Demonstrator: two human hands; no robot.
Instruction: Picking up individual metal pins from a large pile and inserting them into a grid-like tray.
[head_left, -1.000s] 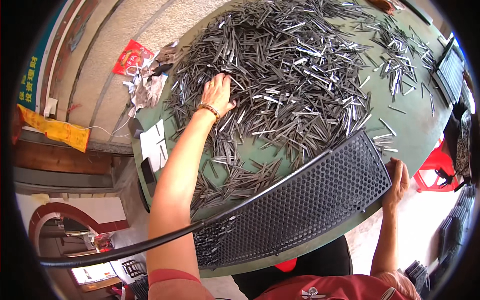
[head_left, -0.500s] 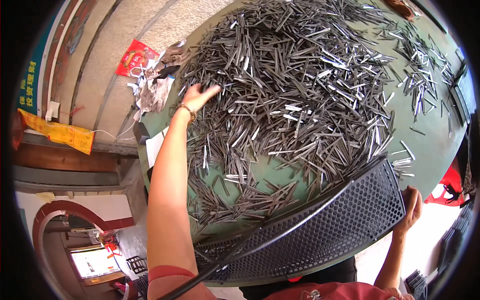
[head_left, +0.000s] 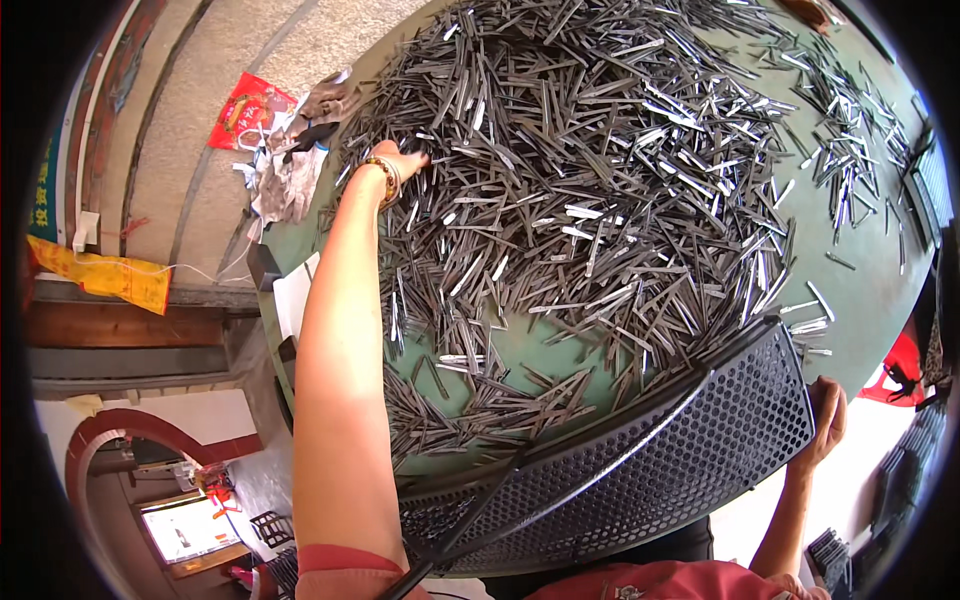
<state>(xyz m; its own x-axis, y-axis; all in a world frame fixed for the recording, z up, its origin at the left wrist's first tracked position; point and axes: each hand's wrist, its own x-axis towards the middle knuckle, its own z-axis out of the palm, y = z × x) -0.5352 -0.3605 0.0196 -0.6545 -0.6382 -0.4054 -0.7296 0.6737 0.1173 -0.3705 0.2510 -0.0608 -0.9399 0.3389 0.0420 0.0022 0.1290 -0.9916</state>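
A broad heap of thin dark grey strips (head_left: pixel 560 170) covers much of a green table (head_left: pixel 830 300). My left hand (head_left: pixel 400 162), with a beaded bracelet at the wrist, reaches into the heap's left side. Its thumb and fingers close around several dark strips, and the fingertips are partly hidden among them. At the near edge, a long black perforated tray (head_left: pixel 640 455) stands tilted, its holed face toward me. My right hand (head_left: pixel 828 420) grips the tray's right end, with some fingers out of sight behind it.
A black cable (head_left: pixel 600 458) crosses in front of the tray. A smaller batch of strips (head_left: pixel 845 150) lies at the far right. Beyond the table's left edge are a red packet (head_left: pixel 245 110) and dirty gloves (head_left: pixel 290 180). A red bag (head_left: pixel 897 375) sits at the right.
My left hand has gone from spread fingers to closing around strips in the heap. My right hand keeps its hold on the tray. The view has shifted slightly.
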